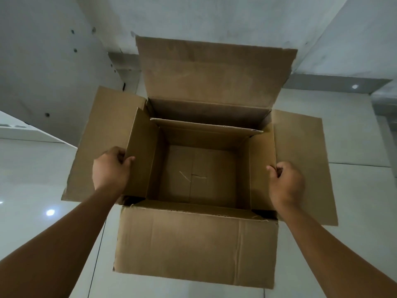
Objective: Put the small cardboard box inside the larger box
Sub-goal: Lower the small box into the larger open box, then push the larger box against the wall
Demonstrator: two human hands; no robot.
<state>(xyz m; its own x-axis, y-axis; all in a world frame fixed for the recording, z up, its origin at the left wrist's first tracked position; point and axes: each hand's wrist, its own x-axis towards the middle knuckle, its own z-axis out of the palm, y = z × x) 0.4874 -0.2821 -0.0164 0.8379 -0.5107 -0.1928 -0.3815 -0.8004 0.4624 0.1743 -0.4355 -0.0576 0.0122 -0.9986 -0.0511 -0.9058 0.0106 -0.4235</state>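
Two boxes sit nested under your hands: the small box (pixel 204 168) is inside the big box (pixel 193 250), open side up, its near wall against the big box's near wall and a gap left at 12 o'clock. Its empty bottom shows a taped centre seam. Your left hand (pixel 111 168), at 9 o'clock, pinches the small box's upright left flap (pixel 139 155), thumb inside and fingers outside. Your right hand (pixel 286 181), at 3 o'clock, is clenched on the upright right flap (pixel 263 166) in the same way. The big box's four flaps are spread open: one stands up at 12 o'clock, one hangs toward you at 6, and the side ones lie flat at 9 and 3. The big box rests on a glossy pale tiled floor (pixel 354 211), with grey walls (pixel 53 72) beyond at 12 o'clock.
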